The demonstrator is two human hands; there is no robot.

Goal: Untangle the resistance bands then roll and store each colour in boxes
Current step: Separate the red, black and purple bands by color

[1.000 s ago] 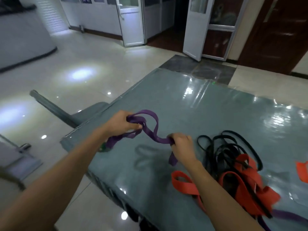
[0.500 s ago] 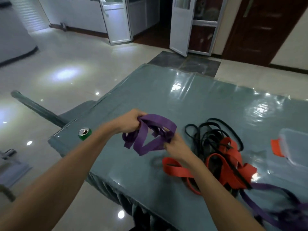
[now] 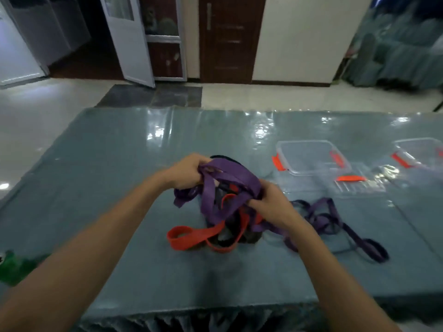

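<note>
Both hands hold a purple resistance band [image 3: 230, 178] bunched in loops above the table. My left hand [image 3: 185, 171] grips its left end and my right hand [image 3: 269, 206] grips the loops at the right. Beneath them lies a tangle with a red band [image 3: 189, 237] looping out to the left and black bands [image 3: 225, 238] mostly hidden under my hands. A second, darker purple band [image 3: 335, 219] trails across the table to the right. A clear plastic box [image 3: 309, 156] with orange clips stands open behind it.
A grey-green table [image 3: 119, 164] under shiny plastic sheeting carries everything. A second clear box [image 3: 419, 149] sits at the far right, with a clear lid [image 3: 357, 185] in front of the first box. A green can [image 3: 12, 267] stands at the left edge. Doors lie beyond.
The view has swung right, bringing the boxes and the darker purple band into sight. My hands have carried the bunched purple band over the tangle of red and black bands.
</note>
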